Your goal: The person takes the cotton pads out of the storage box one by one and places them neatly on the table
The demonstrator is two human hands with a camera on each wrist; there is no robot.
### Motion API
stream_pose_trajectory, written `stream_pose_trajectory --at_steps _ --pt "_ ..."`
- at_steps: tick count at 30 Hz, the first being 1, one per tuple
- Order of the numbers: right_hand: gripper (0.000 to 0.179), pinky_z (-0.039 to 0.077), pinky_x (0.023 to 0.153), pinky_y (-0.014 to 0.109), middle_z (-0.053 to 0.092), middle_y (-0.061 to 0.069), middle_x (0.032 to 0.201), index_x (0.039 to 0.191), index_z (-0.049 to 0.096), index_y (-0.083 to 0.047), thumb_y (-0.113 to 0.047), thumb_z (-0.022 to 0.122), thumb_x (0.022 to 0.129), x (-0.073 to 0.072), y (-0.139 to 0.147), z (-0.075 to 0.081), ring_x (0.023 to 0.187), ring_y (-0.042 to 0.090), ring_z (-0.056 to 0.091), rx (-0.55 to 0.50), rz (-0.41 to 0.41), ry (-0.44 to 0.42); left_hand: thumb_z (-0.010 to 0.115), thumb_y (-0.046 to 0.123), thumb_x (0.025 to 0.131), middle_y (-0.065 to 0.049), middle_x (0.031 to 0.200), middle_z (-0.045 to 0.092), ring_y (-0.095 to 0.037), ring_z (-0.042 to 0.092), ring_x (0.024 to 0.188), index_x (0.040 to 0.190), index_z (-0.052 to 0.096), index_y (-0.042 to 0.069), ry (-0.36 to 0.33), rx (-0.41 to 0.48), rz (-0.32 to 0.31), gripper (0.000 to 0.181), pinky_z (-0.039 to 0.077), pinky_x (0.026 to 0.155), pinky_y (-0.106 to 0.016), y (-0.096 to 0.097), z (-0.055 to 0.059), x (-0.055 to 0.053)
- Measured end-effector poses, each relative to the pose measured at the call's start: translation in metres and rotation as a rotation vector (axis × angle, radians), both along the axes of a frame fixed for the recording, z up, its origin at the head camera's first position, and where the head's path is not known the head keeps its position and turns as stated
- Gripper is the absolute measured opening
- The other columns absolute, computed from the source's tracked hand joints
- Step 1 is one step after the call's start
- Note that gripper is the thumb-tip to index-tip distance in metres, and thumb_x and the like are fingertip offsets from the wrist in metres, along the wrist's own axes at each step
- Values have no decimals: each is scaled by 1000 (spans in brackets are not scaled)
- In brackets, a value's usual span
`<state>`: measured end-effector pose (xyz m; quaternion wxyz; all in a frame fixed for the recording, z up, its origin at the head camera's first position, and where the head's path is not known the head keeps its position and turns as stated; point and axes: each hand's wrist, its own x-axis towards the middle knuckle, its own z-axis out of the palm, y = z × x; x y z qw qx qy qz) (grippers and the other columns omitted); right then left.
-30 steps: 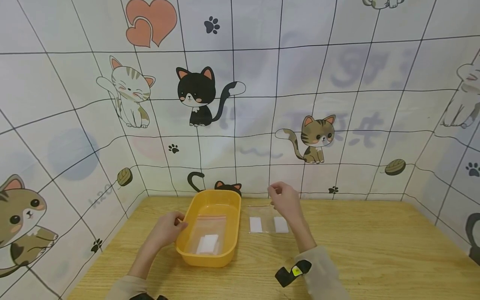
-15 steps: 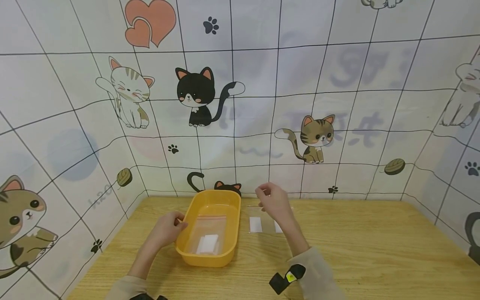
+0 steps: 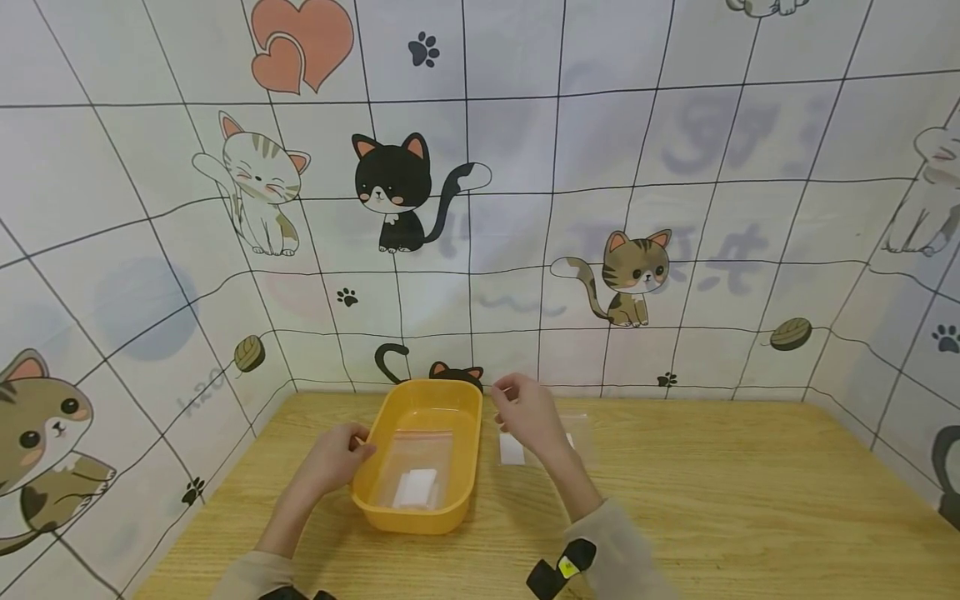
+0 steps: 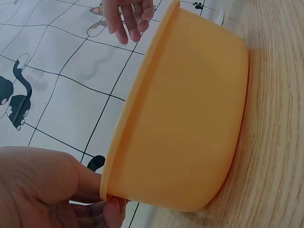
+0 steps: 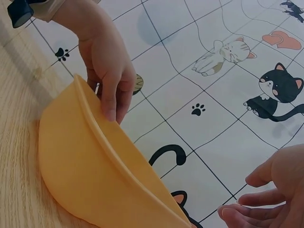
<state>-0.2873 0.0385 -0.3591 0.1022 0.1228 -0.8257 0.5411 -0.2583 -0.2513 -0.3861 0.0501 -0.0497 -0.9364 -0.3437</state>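
My left hand (image 3: 335, 458) pinches the left rim of a yellow plastic tub (image 3: 468, 454), thumb and fingers on either side of the lip in the left wrist view. Inside the tub lies a clear zip bag (image 3: 420, 454) with small white pieces (image 3: 416, 486) at its lower end. To the right of the tub, my right hand (image 3: 531, 421) hovers with loosely bent fingers and nothing between them. Below it, flat on the table, are clear bags holding white cards (image 3: 512, 450), partly covered by the hand and wrist.
Everything stands on a wood-grain table (image 3: 720, 492). Behind it and along both sides hangs a white gridded cloth (image 3: 510, 208) printed with cartoon cats. A black strap device (image 3: 555, 571) sits on my right wrist.
My right hand has moved left, from above the right-hand bag toward the tub's right rim. The left hand and the tub have stayed in place.
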Motion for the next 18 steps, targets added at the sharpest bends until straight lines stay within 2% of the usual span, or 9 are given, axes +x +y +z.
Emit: stream_pose_trajectory --at_steps 9,16,18 --pt "21 60 62 41 69 17 91 111 65 5 -12 60 99 2 -10 -6 62 15 65 -2 45 14 65 3 95 -7 80 62 -18 57 69 107 66 -10 9 -2 -4 17 51 60 -32 0 0 0" --pt "19 58 59 31 70 22 93 108 65 5 -11 60 98 4 -18 -10 68 25 70 -22 101 -4 66 2 94 -7 78 62 -17 58 69 105 67 -10 24 -1 -14 16 51 60 -32 -1 1 0" --pt "19 59 60 31 69 22 93 107 64 5 -11 60 98 6 -21 -11 71 28 70 -21 125 -19 65 2 94 -7 78 62 -17 58 69 105 67 -10 23 2 -14 16 52 60 -32 -1 0 -1"
